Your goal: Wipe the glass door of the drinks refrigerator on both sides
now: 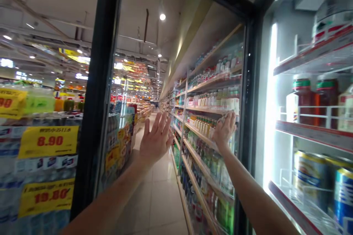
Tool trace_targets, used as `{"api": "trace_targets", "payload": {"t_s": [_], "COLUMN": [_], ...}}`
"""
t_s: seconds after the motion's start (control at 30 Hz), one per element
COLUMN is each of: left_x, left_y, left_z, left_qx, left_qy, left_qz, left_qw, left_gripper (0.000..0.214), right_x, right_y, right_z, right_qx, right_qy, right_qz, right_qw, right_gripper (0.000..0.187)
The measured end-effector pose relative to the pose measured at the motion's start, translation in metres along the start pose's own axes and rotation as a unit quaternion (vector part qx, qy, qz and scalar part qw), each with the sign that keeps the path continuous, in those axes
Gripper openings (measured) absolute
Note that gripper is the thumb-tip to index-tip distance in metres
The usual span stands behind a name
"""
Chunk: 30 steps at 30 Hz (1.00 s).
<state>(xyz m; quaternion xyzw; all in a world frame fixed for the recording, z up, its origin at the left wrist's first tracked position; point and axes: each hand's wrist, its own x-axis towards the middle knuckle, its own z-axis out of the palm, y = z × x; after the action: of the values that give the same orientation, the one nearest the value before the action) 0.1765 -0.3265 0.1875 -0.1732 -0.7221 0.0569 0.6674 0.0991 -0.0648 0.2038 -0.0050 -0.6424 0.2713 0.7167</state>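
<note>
A glass fridge door [193,44] with a black frame [95,117] stands swung open in front of me. My left hand [156,137] is open, fingers spread, with the palm flat on the glass near its middle. My right hand [224,128] presses on the glass close to the hinge side. Its fingers are curled together over something pale at the fingertips that I cannot make out. Through the glass I see the aisle and its long drink shelves [204,132].
To the right is the lit fridge interior, with white wire shelves [311,132] holding dark bottles [303,97], a big jug [333,5] and cans [311,174]. Stacked water packs with yellow price signs [48,141] stand left. A tiled aisle floor [157,198] runs ahead.
</note>
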Motion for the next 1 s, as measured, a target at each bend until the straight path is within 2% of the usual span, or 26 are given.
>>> {"api": "trace_targets", "payload": {"t_s": [0.07,0.13,0.2,0.23,0.3,0.4,0.47,0.5,0.57,0.63,0.7,0.73,0.8,0.9,0.97,1.0], "left_x": [0.001,0.001,0.001,0.000,-0.002,-0.002,-0.001,0.000,0.001,-0.001,-0.010,-0.016,-0.031,-0.049,-0.053,-0.053], "left_y": [-0.002,-0.003,-0.004,-0.005,-0.005,-0.005,-0.006,-0.007,-0.008,-0.007,-0.004,-0.001,0.006,0.013,0.015,0.015], "left_z": [0.001,0.003,0.005,0.007,0.009,0.013,0.014,0.015,0.015,0.014,0.011,0.010,0.009,0.008,0.009,0.009], "left_qx": [-0.002,-0.006,-0.013,-0.015,-0.016,-0.010,-0.009,-0.011,-0.016,-0.020,-0.026,-0.029,-0.034,-0.022,-0.016,-0.015], "left_qy": [0.004,0.006,0.007,0.006,0.008,0.008,0.008,0.008,0.010,0.015,0.016,0.013,-0.005,-0.032,-0.039,-0.038], "left_qz": [-0.001,-0.002,-0.002,-0.002,0.000,0.003,0.005,0.005,0.007,0.014,0.026,0.029,0.032,0.027,0.028,0.029], "left_qw": [1.000,1.000,1.000,1.000,1.000,1.000,1.000,1.000,1.000,1.000,0.999,0.999,0.999,0.999,0.999,0.999], "left_gripper": [0.058,0.059,0.062,0.063,0.064,0.064,0.064,0.064,0.063,0.062,0.061,0.062,0.064,0.065,0.065,0.065], "right_x": [-0.019,-0.044,-0.062,-0.067,-0.065,-0.049,-0.046,-0.050,-0.066,-0.087,-0.100,-0.102,-0.095,-0.074,-0.069,-0.073], "right_y": [-0.015,-0.030,-0.032,-0.025,0.002,0.043,0.047,0.040,0.012,-0.019,-0.034,-0.033,-0.017,0.016,0.022,0.018], "right_z": [0.000,-0.001,-0.003,-0.005,-0.009,-0.013,-0.013,-0.012,-0.009,-0.007,-0.007,-0.008,-0.012,-0.017,-0.019,-0.020], "right_qx": [0.014,0.032,0.041,0.039,0.019,-0.027,-0.034,-0.029,-0.008,0.018,0.037,0.040,0.031,0.002,-0.006,-0.004], "right_qy": [-0.016,-0.061,-0.097,-0.104,-0.085,0.002,0.032,0.030,-0.005,-0.060,-0.105,-0.113,-0.098,-0.043,-0.013,-0.010], "right_qz": [-0.066,-0.174,-0.250,-0.261,-0.211,-0.019,0.040,0.028,-0.065,-0.182,-0.264,-0.281,-0.252,-0.108,-0.038,-0.036], "right_qw": [0.998,0.982,0.962,0.959,0.974,0.999,0.998,0.999,0.998,0.981,0.958,0.952,0.962,0.993,0.999,0.999], "right_gripper": [0.057,0.056,0.056,0.056,0.055,0.054,0.054,0.054,0.054,0.054,0.054,0.054,0.051,0.051,0.051,0.051]}}
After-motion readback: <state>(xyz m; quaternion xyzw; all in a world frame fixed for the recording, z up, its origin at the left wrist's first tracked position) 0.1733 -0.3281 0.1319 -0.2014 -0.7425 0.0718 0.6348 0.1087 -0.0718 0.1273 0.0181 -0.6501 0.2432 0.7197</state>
